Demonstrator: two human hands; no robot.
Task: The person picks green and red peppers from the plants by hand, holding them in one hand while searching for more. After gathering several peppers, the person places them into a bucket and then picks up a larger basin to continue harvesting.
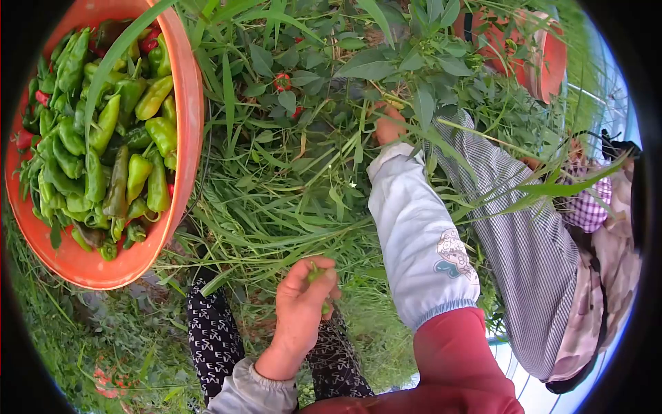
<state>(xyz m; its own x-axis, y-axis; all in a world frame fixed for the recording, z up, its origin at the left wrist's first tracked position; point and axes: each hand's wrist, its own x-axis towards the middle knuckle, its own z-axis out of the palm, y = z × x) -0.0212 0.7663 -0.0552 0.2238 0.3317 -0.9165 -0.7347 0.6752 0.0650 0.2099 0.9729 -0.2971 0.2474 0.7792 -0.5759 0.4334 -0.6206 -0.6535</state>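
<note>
My left hand (302, 303) is closed around a small green pepper (315, 274), low in the middle of the view above my patterned trouser legs. Parts of the pepper show between the thumb and fingers. Higher up, my right hand (390, 126) reaches in among the pepper plants (369, 65), its fingers mostly covered by leaves and stems, so its grip is hidden. A light sleeve cover (417, 221) runs over that forearm. Red peppers (282, 82) hang in the foliage left of the right hand.
An orange tub (191, 131) heaped with green peppers (103, 124) and some red ones stands at upper left. A second orange container (548, 62) is at upper right. Close on the right is another person in striped trousers (524, 255). Long grass (276, 200) covers the ground.
</note>
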